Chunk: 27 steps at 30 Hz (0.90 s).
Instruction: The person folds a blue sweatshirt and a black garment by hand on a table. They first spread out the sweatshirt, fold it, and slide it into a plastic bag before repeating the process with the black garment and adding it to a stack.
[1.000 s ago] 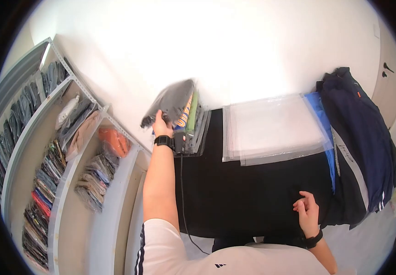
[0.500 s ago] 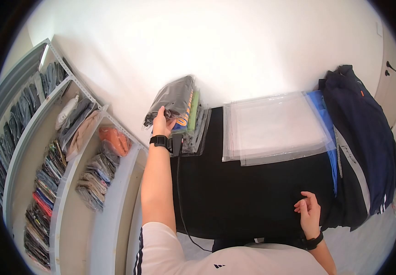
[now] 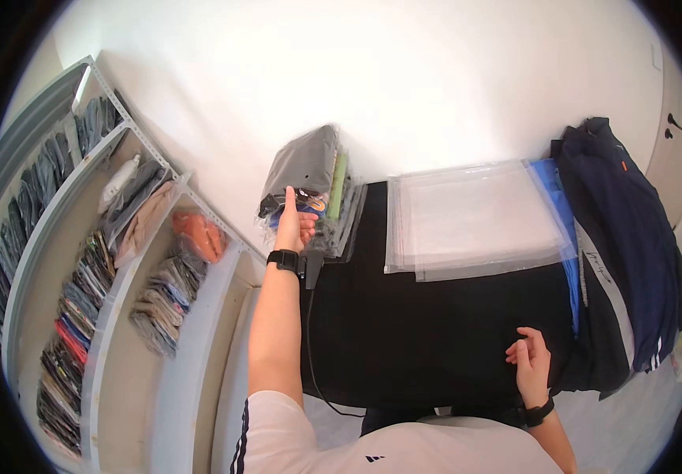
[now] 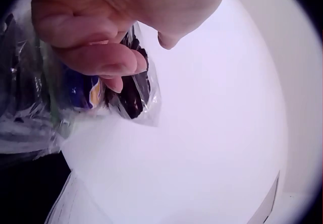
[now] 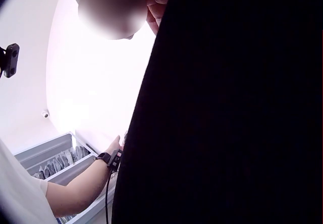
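Note:
In the head view my left hand (image 3: 295, 225) is at the near end of a dark grey bagged garment (image 3: 301, 162), which lies on top of a stack of bagged clothes (image 3: 345, 221) at the table's far left. Its thumb points away from me and its fingers are loosely bent. The left wrist view shows a gap between thumb and fingers (image 4: 116, 62), with the clear bag's end (image 4: 146, 103) just behind them. My right hand (image 3: 532, 367), loosely curled, hangs over the near right of the black-covered table (image 3: 420, 332) and holds nothing.
A pile of clear plastic bags (image 3: 475, 221) lies at mid-table. Right of it are a blue cloth (image 3: 554, 186) and heaped dark garments (image 3: 633, 237). Shelves (image 3: 179, 316) with several bagged clothes stand left. A cable (image 3: 312, 340) trails from my left wrist.
The dark bagged garment has settled flatter onto the stack, slightly to the right. My left hand has let go of it and drawn back a little towards me. The right hand has barely moved.

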Available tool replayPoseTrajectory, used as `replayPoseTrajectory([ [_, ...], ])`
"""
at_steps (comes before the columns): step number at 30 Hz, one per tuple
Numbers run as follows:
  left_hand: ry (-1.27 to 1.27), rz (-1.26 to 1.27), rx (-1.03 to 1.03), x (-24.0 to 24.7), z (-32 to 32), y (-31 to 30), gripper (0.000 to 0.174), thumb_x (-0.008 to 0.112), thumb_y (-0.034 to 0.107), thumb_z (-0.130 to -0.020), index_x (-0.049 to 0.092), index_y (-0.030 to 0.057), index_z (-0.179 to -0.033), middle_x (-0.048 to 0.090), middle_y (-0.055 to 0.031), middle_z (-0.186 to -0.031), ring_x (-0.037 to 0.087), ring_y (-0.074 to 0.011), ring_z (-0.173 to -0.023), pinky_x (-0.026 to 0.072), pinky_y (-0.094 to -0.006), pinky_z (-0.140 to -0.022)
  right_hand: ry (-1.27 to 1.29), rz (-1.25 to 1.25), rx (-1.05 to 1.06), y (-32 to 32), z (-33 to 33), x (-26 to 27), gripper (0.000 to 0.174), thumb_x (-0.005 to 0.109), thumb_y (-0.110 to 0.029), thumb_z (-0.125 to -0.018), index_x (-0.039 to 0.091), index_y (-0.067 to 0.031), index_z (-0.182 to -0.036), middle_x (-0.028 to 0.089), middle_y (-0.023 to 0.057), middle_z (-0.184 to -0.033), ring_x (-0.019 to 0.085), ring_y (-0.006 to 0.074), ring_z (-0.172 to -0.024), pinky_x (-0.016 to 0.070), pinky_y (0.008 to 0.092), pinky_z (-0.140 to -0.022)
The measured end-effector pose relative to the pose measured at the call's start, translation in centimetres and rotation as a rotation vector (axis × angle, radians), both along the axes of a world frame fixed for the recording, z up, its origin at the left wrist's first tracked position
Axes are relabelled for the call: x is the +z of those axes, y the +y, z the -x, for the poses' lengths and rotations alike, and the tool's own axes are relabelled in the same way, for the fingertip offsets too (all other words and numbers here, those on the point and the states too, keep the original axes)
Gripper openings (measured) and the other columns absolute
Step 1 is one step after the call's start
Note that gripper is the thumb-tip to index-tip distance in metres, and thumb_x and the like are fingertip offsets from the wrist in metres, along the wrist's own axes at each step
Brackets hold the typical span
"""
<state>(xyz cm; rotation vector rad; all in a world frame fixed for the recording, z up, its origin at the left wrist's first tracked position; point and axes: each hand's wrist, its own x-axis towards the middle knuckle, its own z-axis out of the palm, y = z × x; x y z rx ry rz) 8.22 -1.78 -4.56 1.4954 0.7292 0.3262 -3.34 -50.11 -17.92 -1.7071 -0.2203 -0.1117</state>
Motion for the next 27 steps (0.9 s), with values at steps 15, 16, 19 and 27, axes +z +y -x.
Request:
replayPoseTrajectory([
  [15, 0.287, -0.166, -0.588, -10.1, 3.0, -13.1, 0.04, 0.061, 0.034, -0.086, 0.055, 0.0059, -0.058, 0.042, 0.0013, -0.045, 0.036, -0.009, -0.035, 0.023, -0.0239, -0.034, 0.102, -0.132, 0.085, -0.3, -0.7, 0.3, 0.019, 0.049, -0.009, -0.095, 0.055, -0.0017, -0.111, 0.062, 0.0062, -0.077, 0.059, 0.0094, -0.07, 0.0503, 0.0232, -0.064],
  [16, 0.271, -0.132, -0.604, -11.3, 2.9, -13.0, 0.04, 0.06, 0.033, -0.086, 0.054, 0.0069, -0.057, 0.042, 0.0019, -0.045, 0.036, -0.0088, -0.035, 0.0228, -0.0239, -0.034, 0.178, -0.182, 0.121, -0.7, -1.0, 0.3, 0.021, 0.048, -0.012, -0.096, 0.053, -0.002, -0.114, 0.062, 0.0068, -0.081, 0.06, 0.01, -0.072, 0.0498, 0.0229, -0.067],
  [19, 0.302, -0.112, -0.599, -11.7, 2.7, -12.6, 0.036, 0.059, 0.03, -0.087, 0.054, 0.0076, -0.058, 0.043, 0.0016, -0.045, 0.037, -0.009, -0.033, 0.0235, -0.0239, -0.033, 0.288, -0.137, 0.232, -3.1, -2.6, 2.1, 0.024, 0.048, -0.015, -0.097, 0.05, -0.0029, -0.117, 0.063, 0.007, -0.088, 0.06, 0.0107, -0.077, 0.0491, 0.0229, -0.07],
  [27, 0.27, -0.156, -0.617, -11.6, 2.9, -12.8, 0.036, 0.055, 0.028, -0.09, 0.054, 0.0066, -0.061, 0.046, 0.0008, -0.046, 0.04, -0.0094, -0.033, 0.0266, -0.0234, -0.034, 0.014, 0.339, 0.014, -10.1, -12.3, 12.3, 0.031, 0.059, -0.016, -0.088, 0.053, 0.0008, -0.114, 0.063, 0.0068, -0.093, 0.059, 0.0114, -0.085, 0.0473, 0.0252, -0.077],
])
